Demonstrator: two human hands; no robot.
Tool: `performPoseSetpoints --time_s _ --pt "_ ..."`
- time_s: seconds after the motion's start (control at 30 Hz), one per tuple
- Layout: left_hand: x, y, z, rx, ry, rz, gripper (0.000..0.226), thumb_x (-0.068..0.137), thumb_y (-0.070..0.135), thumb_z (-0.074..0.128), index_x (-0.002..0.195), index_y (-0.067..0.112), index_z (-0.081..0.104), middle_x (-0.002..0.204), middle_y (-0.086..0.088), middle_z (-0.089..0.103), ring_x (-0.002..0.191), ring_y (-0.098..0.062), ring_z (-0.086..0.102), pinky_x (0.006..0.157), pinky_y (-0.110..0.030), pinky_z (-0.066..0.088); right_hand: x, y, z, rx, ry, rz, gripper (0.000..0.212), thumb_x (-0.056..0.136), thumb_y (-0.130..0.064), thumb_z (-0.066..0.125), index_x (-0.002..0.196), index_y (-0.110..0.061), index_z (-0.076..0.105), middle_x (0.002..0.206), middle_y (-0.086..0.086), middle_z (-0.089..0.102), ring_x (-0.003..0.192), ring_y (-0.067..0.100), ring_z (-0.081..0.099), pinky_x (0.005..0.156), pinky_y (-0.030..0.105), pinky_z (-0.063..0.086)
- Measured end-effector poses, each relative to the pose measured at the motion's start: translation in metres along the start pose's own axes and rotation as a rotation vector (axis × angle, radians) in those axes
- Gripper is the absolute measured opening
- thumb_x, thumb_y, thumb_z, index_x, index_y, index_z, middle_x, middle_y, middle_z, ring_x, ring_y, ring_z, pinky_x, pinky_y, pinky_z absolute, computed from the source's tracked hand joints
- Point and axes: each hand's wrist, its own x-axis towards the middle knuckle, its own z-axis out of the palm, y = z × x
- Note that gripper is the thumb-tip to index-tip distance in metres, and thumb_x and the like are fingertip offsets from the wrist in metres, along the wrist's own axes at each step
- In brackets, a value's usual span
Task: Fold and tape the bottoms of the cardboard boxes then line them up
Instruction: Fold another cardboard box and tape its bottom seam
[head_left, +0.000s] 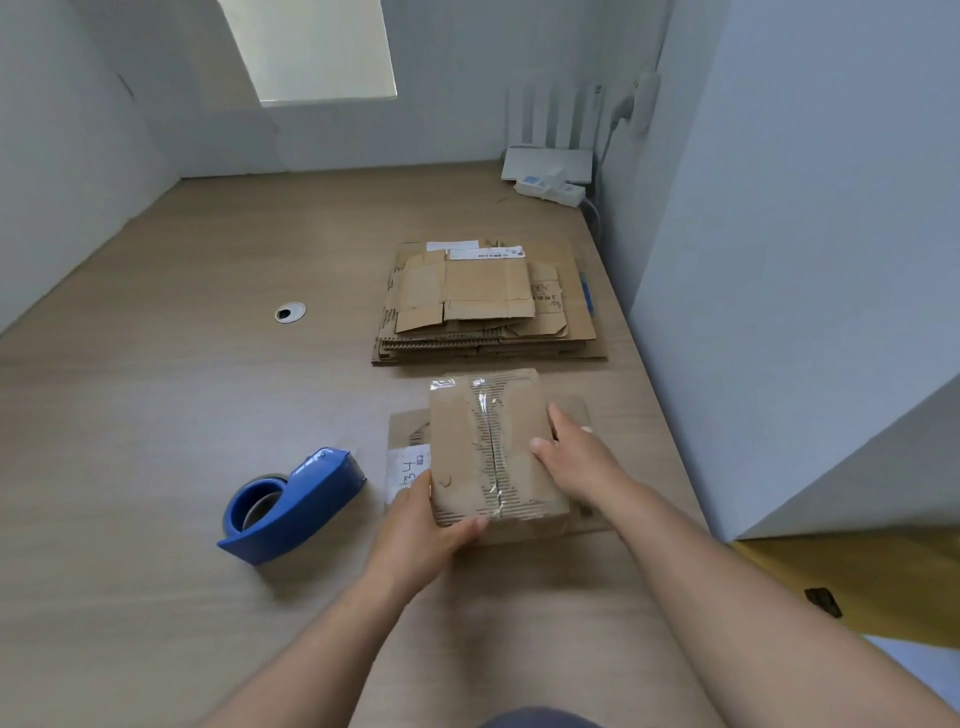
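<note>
Both hands are on the small cardboard box (493, 447), taped bottom facing up. It sits on another flattened box (582, 519) near the desk (156, 415) edge. Left hand (421, 525) grips the near-left corner, right hand (576, 462) clasps the right side. Blue tape dispenser (291, 504) lies just left, and the flat cardboard stack (488, 306) waits behind.

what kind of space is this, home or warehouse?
Probably a home or small office desk, not a warehouse: a wood-look desktop with a cable grommet, a white router and power strip in the corner, plus a stack of flattened boxes and a blue tape dispenser.
</note>
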Motion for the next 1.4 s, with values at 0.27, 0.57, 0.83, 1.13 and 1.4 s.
performPoseSetpoints --time_s 0.27,0.57,0.83,1.13,1.4 --pt "0.018 -0.006 0.009 -0.012 0.039 -0.012 0.081 0.047 0.071 0.064 0.118 0.036 0.051 0.113 0.013 0.063 0.103 -0.011 0.061 0.088 -0.039 0.052 0.0 -0.01 0.032 -0.006 0.099 0.055 0.101 0.085 -0.049 0.061 0.151 -0.012 -0.006 0.154 0.013 0.023 0.14 0.029 0.027 0.112 0.043 0.028" --pt "0.005 -0.021 -0.05 0.299 0.32 0.031 0.077 0.085 0.048 0.062 0.146 0.013 0.03 0.145 -0.007 0.038 0.133 -0.023 0.037 0.107 -0.039 0.035 -0.015 -0.006 0.019 -0.126 0.296 -0.07 0.074 0.094 -0.048 0.045 0.15 -0.01 0.015 0.154 0.01 0.02 0.14 0.027 0.023 0.111 0.039 0.026" --pt "0.016 -0.061 -0.087 0.519 0.331 -0.297 0.058 0.08 0.052 0.065 0.113 0.006 0.051 0.106 -0.008 0.061 0.094 -0.026 0.058 0.068 -0.033 0.045 -0.026 -0.025 0.021 -0.158 0.35 -0.175 0.059 0.096 -0.033 0.049 0.146 -0.011 0.027 0.153 0.009 0.021 0.141 0.023 0.021 0.113 0.034 0.022" --pt "0.028 -0.067 -0.111 0.593 0.212 -0.329 0.035 0.081 0.052 0.063 0.09 0.02 0.055 0.082 0.003 0.058 0.079 -0.019 0.056 0.06 -0.026 0.037 -0.04 -0.032 0.034 -0.245 0.342 -0.368 0.046 0.096 -0.026 0.05 0.139 -0.011 0.044 0.147 0.008 0.033 0.137 0.02 0.03 0.113 0.032 0.025" --pt "-0.002 -0.023 -0.107 0.087 0.024 0.096 0.027 0.074 0.041 0.078 0.094 0.029 0.065 0.088 0.005 0.068 0.082 -0.015 0.062 0.074 -0.035 0.051 -0.051 -0.038 0.026 0.18 0.368 -0.495 0.035 0.086 -0.032 0.064 0.116 -0.013 0.064 0.119 -0.003 0.06 0.113 0.011 0.053 0.099 0.025 0.041"
